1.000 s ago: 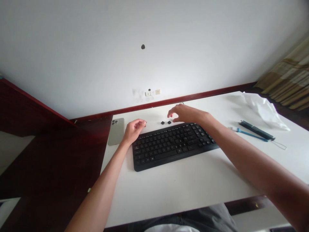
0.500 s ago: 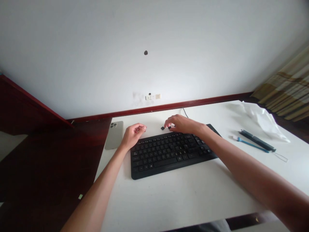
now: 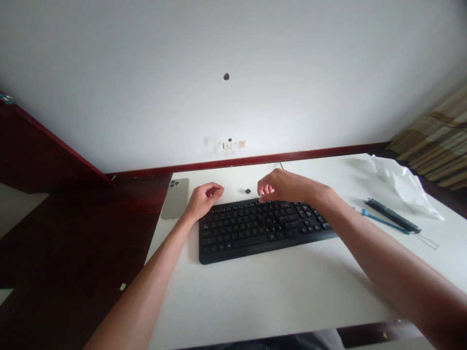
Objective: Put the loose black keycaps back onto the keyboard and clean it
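The black keyboard point(image 3: 233, 250) lies on the white table, with an uneven patch among its keys right of the middle, where some keycaps seem to be off. Behind its back edge rests a small black keycap point(image 3: 248, 191). My right hand point(image 3: 277, 185) is over the back of the keyboard, right of that keycap, fingers curled in and thumb near them; what they hold, if anything, is hidden. By the keyboard's back left corner, my left hand point(image 3: 205, 198) has its fingertips and thumb drawn together, and nothing I can name shows in them.
A phone point(image 3: 175, 199) lies face down at the table's left edge. To the right are a dark long holder point(image 3: 392, 215), a blue brush-like tool point(image 3: 386, 221), a thin wire loop point(image 3: 428, 241) and a white plastic bag point(image 3: 404, 184). A cable point(image 3: 281, 166) runs off the back edge.
My right hand has shifted slightly right and its fingers have curled in. Keycaps seen beside its fingers before no longer show; one stays on the table. My left hand has hardly moved.
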`<state>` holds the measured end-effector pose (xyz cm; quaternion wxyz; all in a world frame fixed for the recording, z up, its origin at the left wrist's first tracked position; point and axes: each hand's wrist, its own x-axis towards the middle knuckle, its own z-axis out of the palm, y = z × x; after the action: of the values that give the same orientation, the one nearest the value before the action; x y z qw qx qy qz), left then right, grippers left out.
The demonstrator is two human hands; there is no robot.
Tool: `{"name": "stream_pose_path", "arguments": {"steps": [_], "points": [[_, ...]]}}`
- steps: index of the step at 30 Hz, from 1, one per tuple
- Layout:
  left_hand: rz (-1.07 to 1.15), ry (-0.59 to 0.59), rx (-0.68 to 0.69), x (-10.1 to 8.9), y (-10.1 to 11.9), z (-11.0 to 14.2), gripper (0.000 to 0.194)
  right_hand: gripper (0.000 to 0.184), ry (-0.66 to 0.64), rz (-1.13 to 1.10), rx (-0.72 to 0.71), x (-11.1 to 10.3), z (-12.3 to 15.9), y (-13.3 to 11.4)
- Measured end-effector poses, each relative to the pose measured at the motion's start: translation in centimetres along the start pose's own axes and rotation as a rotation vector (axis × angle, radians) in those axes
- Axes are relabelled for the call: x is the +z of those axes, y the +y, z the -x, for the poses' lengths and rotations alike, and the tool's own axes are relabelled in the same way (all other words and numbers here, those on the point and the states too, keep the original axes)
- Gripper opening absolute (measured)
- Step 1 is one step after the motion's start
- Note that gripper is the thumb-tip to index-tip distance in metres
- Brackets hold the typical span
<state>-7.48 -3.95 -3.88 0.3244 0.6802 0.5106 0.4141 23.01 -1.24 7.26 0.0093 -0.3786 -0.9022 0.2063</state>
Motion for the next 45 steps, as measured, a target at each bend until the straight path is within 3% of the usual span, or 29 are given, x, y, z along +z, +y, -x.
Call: {"name": "stream_pose_path", "arguments": {"steps": [9, 14, 19, 26, 36, 42, 45], "points": [[-0.021, -0.012, 0.003, 0.0, 0.4, 0.1, 0.033, 0.013, -0.135, 0.029, 0.054, 0.4, 0.3, -0.4], [-0.039, -0.01, 0.0, -0.1, 0.2, 0.1, 0.034, 0.01, -0.208, 0.113, 0.192, -0.3, 0.8, 0.4], [-0.03, -0.019, -0.008, -0.2, 0.4, 0.1, 0.034, 0.01, -0.162, 0.161, 0.25, -1.0, 1.0, 0.6], [-0.052, -0.017, -0.023, -0.2, 0.3, 0.0, 0.034, 0.018, -0.239, 0.126, 0.195, -0.5, 0.5, -0.6], [-0.05, -0.02, -0.032, -0.2, 0.3, 0.0, 0.035, 0.015, -0.188, 0.081, 0.111, 0.6, 0.1, -0.8], [-0.055, -0.025, -0.032, -0.3, 0.3, 0.0, 0.034, 0.027, -0.216, 0.065, 0.114, -0.1, 0.5, -0.6], [-0.06, -0.025, -0.028, -0.3, 0.2, 0.0, 0.034, 0.024, -0.181, 0.068, 0.119, -1.0, 0.9, -0.6]]}}
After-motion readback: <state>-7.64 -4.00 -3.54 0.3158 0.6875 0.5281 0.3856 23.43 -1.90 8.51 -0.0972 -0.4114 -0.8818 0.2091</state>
